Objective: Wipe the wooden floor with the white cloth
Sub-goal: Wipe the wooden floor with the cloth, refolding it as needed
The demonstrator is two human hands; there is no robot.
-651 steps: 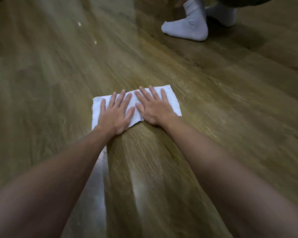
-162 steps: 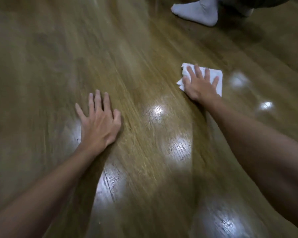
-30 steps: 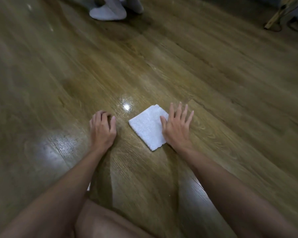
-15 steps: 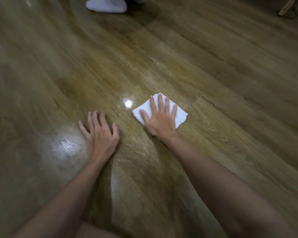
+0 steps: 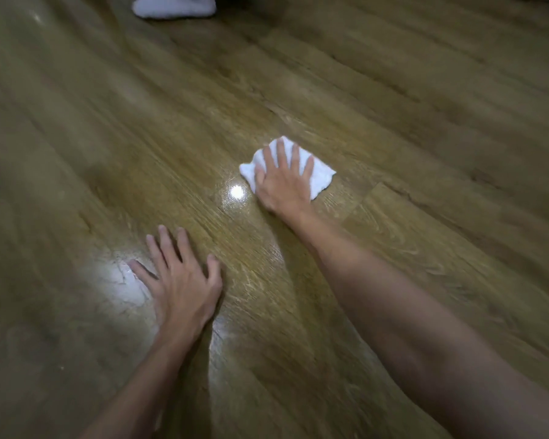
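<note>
Head view: right hand [image 5: 282,182] flat on white cloth [image 5: 319,174], fingers spread, pressing it onto wooden floor [image 5: 425,106]. Cloth directly under palm, far-right of left hand [image 5: 179,280]. Left hand flat, splayed, bracing. Right hand drives next stroke.

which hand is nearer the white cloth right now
Right. The right hand lies flat on top of the white cloth, fingers spread. The left hand rests on the bare wooden floor, apart from the cloth, nearer the person.
</note>
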